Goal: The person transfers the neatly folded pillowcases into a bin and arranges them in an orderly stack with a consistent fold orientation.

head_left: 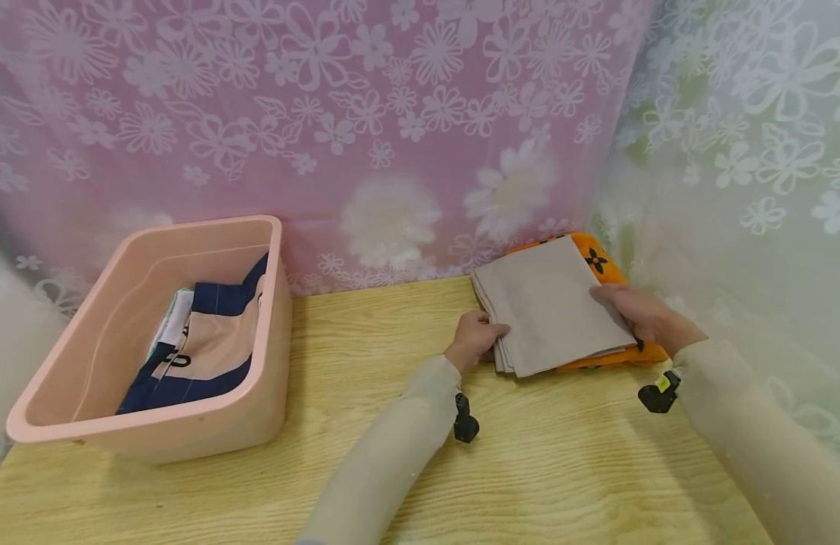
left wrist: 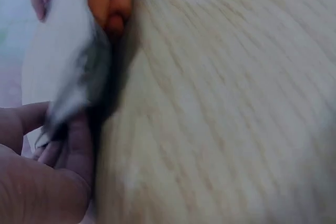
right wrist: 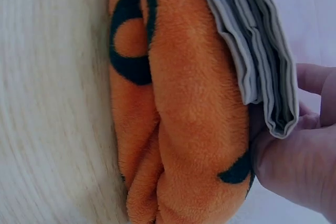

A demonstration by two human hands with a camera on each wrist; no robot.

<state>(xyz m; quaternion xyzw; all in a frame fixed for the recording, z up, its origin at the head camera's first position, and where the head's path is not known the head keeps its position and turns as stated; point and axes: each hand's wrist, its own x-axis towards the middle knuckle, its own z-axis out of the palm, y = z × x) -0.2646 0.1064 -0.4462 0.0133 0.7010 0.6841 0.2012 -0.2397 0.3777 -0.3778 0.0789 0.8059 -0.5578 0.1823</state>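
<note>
A beige-grey folded cloth (head_left: 552, 306) lies slightly tilted on top of a folded orange fleece blanket (right wrist: 194, 87) with dark markings. My left hand (head_left: 474, 341) pinches the cloth's left edge, thumb on top and fingers underneath; the left wrist view, partly blurred, shows the fingers (left wrist: 79, 148) below the layers. At the opposite edge, my right hand (head_left: 641, 314) grips the same cloth. Close up in the right wrist view, the cloth's stacked layers (right wrist: 281, 87) sit against the right hand (right wrist: 304, 166), just above the fleece. Most of the blanket is hidden beneath the cloth.
On the left of the wood-grain table (head_left: 365, 363) stands a pink plastic tub (head_left: 270, 393). Inside it are folded navy and peach fabric (head_left: 219, 341) and a white piece (head_left: 177, 318). A pink flowered curtain (head_left: 325, 151) hangs behind, and a pale one (head_left: 747, 189) at the right.
</note>
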